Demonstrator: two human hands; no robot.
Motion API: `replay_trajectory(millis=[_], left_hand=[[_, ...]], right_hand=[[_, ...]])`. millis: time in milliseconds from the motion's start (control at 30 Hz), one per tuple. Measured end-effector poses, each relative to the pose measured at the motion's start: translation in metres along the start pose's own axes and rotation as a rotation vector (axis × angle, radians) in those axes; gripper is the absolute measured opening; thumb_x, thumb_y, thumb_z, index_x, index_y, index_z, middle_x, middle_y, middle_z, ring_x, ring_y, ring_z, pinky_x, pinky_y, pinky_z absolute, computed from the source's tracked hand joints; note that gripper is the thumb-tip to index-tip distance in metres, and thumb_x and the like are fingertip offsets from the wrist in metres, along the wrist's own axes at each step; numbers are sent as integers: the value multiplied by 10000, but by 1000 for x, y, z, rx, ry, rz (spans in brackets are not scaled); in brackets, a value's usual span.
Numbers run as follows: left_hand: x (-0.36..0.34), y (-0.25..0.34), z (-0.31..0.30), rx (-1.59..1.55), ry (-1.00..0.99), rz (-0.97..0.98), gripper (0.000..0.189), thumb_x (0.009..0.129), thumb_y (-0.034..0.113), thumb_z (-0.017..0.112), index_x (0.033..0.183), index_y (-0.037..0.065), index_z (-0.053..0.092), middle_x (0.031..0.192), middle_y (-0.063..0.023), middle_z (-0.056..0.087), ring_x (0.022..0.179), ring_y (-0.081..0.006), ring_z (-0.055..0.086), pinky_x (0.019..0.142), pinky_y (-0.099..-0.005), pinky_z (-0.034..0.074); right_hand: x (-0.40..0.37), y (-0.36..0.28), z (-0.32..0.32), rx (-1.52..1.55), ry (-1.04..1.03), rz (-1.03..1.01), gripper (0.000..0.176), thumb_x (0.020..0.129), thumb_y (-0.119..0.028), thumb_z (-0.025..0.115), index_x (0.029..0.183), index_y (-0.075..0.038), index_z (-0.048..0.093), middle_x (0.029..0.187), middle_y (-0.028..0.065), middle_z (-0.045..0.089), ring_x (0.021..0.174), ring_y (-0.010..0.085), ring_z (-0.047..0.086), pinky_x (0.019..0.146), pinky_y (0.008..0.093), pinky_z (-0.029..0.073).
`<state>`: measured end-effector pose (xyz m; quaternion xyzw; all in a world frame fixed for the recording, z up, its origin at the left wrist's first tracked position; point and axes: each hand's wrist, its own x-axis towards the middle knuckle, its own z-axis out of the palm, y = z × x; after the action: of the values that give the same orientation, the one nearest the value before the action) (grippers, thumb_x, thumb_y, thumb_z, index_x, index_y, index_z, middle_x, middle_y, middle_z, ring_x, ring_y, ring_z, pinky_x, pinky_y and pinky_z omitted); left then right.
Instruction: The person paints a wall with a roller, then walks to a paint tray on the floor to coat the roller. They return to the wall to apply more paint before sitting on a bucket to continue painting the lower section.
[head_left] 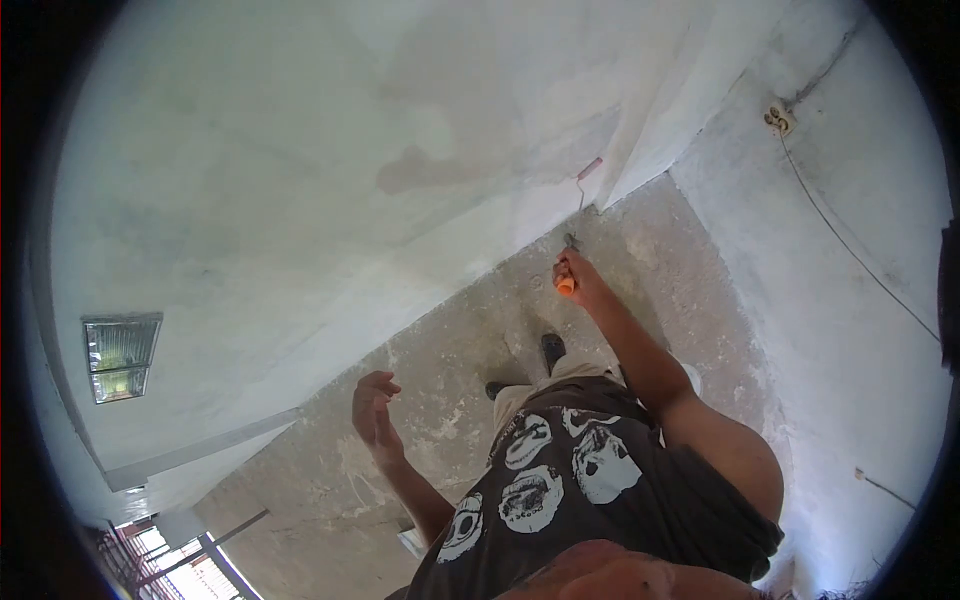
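My right hand (570,268) is closed around the orange handle of a paint roller (590,169). The roller's thin wire frame reaches forward from my fist. Its reddish sleeve overlaps the lower part of the pale wall (330,200) near the corner. My left hand (378,408) hangs in the air on the other side of my body, fingers loosely curled and apart, with nothing in it. Darker, damp-looking patches (420,172) show on the wall ahead.
Bare, stained concrete floor (660,250) lies under my shoes (552,350). The right wall carries an outlet (778,120) with a hanging cord. A glass-block window (121,357) is set in the wall at left. Past it, at lower left, is a barred opening (170,560).
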<state>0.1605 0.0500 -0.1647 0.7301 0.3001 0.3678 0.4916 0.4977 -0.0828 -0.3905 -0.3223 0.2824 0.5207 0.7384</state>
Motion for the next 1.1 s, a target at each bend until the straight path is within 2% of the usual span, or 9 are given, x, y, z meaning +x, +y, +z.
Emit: replay_trajectory(millis=[167,300,400,600,700,800,900,967,1100], left_hand=[[6,3,2,39,-22,9,306,931,307,539,821,21,550,981,-158,616,842,-215,555,791,-353,436],[1,0,4,-12,13,-58,299,932,300,533,834,18,552,986,-158,618,840,-215,559,779,-353,444],[8,-1,13,16,-65,-5,298,936,308,530,836,28,549,997,-155,618,834,-212,562,762,-343,451],[1,-7,1,-15,-31,-105,248,926,269,568,862,30,554,1032,-143,610,854,-200,559,767,-337,455],[2,-3,7,-26,-92,-95,228,933,258,570,868,40,558,1046,-141,611,867,-190,555,781,-333,451],[1,-3,10,-67,-136,-93,196,936,231,578,886,42,558,1058,-145,610,867,-188,554,795,-330,448],[-7,-4,3,-86,-137,-128,173,937,210,581,910,41,560,1068,-144,608,865,-182,552,799,-330,450],[-12,-9,-3,-106,-128,-131,173,938,211,580,912,40,563,1069,-141,608,865,-180,552,800,-328,450],[-31,-1,-22,-89,-105,-110,179,933,217,583,903,41,571,1069,-140,608,866,-173,554,805,-327,450]], right_hand=[[-75,28,14,-7,-170,194,199,871,-126,529,707,-109,418,522,-9,382,428,107,405,403,265,368],[-2,14,-11,-77,-64,-51,205,872,-146,522,692,-107,432,502,-9,382,396,127,387,419,275,371],[18,1,-12,32,-128,90,154,895,-127,512,758,-110,443,569,-6,396,484,130,423,451,285,369],[-89,60,4,-258,-49,191,163,885,-152,509,737,-121,448,553,-1,398,454,138,406,447,316,378],[10,54,-37,-218,-45,71,184,888,-177,508,724,-119,448,560,18,418,463,163,426,454,336,383],[8,55,-11,-220,-2,-13,183,876,-175,516,721,-107,446,576,30,432,484,164,451,476,337,409],[-27,121,-5,-158,-167,-45,154,873,-180,514,762,-95,450,602,35,440,499,157,461,496,331,432],[-84,161,15,-207,-57,237,151,884,-191,512,781,-95,458,612,32,452,515,159,481,499,327,432],[-78,174,9,-153,-102,185,163,870,-172,526,746,-98,449,619,37,459,513,162,470,502,340,425]])
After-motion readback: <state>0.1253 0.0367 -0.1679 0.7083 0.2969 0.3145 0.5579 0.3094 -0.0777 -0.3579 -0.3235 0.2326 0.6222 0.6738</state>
